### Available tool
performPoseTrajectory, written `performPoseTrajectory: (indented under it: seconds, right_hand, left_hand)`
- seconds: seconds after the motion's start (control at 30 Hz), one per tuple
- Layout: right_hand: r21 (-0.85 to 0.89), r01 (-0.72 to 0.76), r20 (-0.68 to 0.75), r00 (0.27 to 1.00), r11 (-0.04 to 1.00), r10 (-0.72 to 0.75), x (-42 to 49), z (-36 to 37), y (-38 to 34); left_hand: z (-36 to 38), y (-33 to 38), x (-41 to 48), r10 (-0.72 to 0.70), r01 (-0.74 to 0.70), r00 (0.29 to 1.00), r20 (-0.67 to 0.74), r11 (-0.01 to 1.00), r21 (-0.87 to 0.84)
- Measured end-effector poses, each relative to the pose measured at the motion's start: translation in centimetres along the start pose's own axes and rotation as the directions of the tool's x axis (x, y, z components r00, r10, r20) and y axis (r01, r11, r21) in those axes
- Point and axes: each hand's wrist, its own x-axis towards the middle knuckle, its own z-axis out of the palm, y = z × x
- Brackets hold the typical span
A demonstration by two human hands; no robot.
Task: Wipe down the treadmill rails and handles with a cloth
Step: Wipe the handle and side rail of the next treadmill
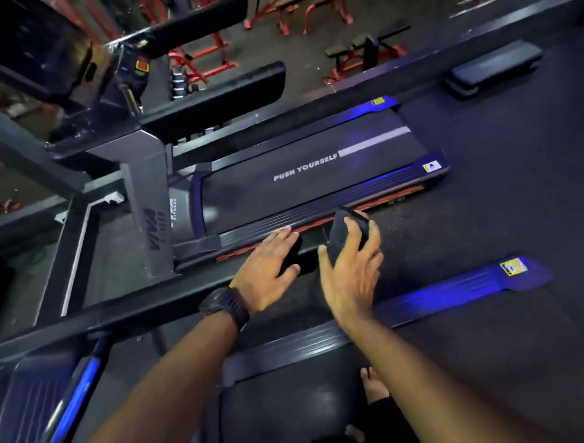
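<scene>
rail: handrail (147, 308), long axis lower-left to upper-right, tip under my hands
left hand (264, 261): flat, relaxed, resting on rail tip
right hand (350, 275): gripping cloth (339, 237), just right of tip
next: probably I sweep cloth leftward along the rail

The right hand (350, 279) covers much of the cloth (337, 234).

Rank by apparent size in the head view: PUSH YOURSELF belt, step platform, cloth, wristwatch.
1. PUSH YOURSELF belt
2. step platform
3. cloth and wristwatch look alike; the right hand hides part of the cloth.
</scene>
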Motion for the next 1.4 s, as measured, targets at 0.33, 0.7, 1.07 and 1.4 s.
performPoseTrajectory:
  seconds: [0.33, 0.7, 1.07, 1.4]
  right_hand:
    - [0.549, -0.246, -0.166, 0.905, 0.799, 0.393, -0.2, 5.3, -2.7]
    - [0.684, -0.333, -0.278, 0.704, 0.65, 0.654, -0.2, 8.6, -5.6]
    - [0.812, -0.372, -0.138, 0.627, 0.45, 0.767, -0.9, 9.3, -6.6]
    - [0.81, -0.393, -0.121, 0.614, 0.436, 0.78, -2.2, 10.3, -7.6]
  left_hand:
    - [-1.7, -3.6, 2.0, 0.293, -0.302, 0.928, 0.232, 0.953, 0.004]
    - [-2.0, -7.3, 3.9, 0.589, -0.632, 0.735, 0.336, 0.775, 0.025]
    - [-1.7, -8.7, 3.9, 0.629, -0.648, 0.711, 0.315, 0.76, -0.054]
    - [-2.0, -8.9, 3.6, 0.618, -0.629, 0.715, 0.329, 0.773, -0.086]
